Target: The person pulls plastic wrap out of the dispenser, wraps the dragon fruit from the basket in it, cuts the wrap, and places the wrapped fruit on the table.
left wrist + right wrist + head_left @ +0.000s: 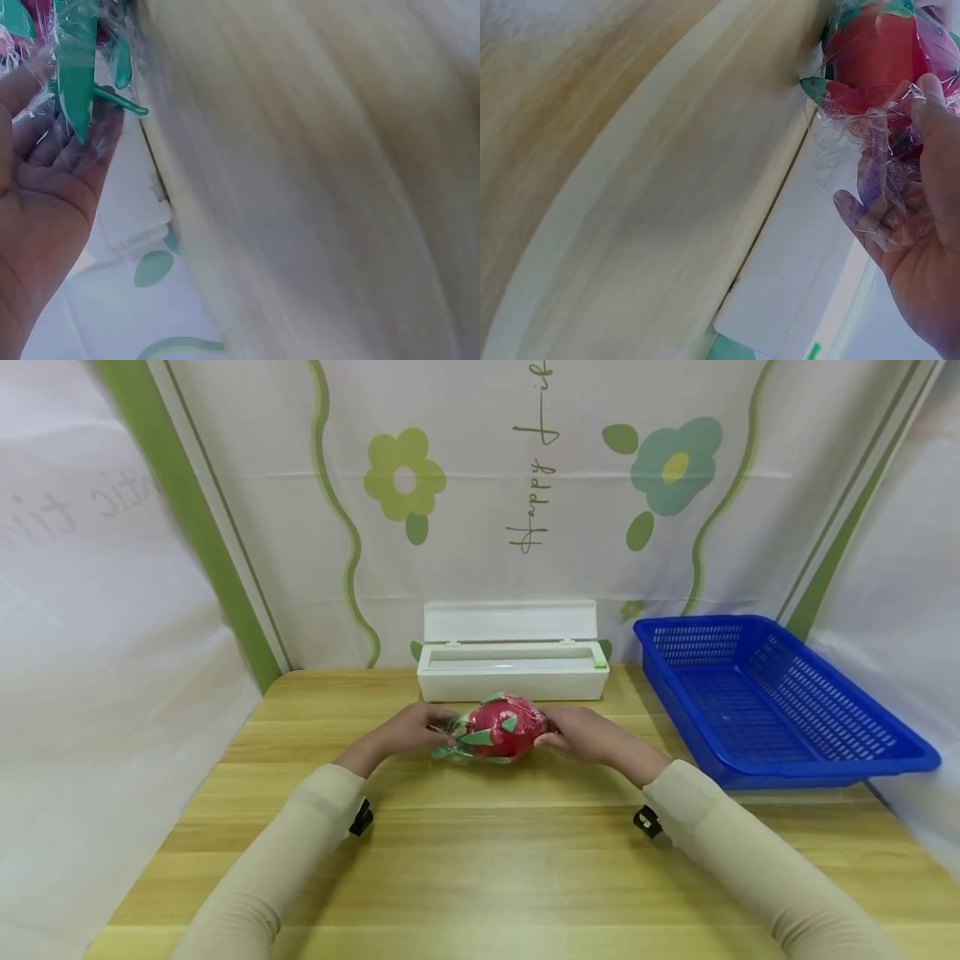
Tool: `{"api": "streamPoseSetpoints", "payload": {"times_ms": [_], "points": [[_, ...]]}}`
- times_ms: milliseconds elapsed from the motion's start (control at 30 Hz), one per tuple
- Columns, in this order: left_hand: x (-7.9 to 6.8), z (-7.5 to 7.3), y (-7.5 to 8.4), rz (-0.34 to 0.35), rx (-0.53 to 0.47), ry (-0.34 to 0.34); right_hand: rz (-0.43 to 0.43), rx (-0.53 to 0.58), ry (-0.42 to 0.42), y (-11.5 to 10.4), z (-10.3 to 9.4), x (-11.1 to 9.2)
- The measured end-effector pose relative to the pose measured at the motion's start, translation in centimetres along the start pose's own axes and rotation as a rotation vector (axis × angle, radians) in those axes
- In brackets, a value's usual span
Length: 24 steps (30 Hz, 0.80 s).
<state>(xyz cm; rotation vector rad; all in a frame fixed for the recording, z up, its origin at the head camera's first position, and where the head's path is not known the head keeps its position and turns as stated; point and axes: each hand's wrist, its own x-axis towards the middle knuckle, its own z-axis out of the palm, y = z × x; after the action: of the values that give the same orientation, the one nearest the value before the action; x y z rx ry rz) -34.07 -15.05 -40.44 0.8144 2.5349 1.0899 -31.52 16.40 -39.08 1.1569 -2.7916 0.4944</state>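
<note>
Between the two hands is a red dragon fruit [513,739] with green scales, wrapped in clear cling film. My left hand [408,728] holds its leafy end at the left; in the left wrist view a long green scale [75,71] hangs in front of the fingers under the film. At the opposite end my right hand [588,732] grips the fruit through the film. Loose, crumpled cling film [881,139] lies over the right fingers in the right wrist view, with the thumb against the red skin. Some fingertips are hidden behind the fruit.
Just behind the fruit stands a long white cling film box [513,687] with its lid [510,622] raised. A blue plastic basket [825,768] sits at the right of the wooden table [487,877]. Printed curtains [480,568] close off the back and sides.
</note>
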Motion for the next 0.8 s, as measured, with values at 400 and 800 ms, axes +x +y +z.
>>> {"api": "streamPoseSetpoints", "payload": {"times_ms": [400,800], "points": [[0.05,0.22,-0.69,0.041,0.004,0.120,0.065,0.108,-0.033,0.30,0.11,0.40],[0.45,0.45,-0.16,0.131,0.246,0.237,0.155,0.176,-0.040,0.82,0.34,0.78]]}}
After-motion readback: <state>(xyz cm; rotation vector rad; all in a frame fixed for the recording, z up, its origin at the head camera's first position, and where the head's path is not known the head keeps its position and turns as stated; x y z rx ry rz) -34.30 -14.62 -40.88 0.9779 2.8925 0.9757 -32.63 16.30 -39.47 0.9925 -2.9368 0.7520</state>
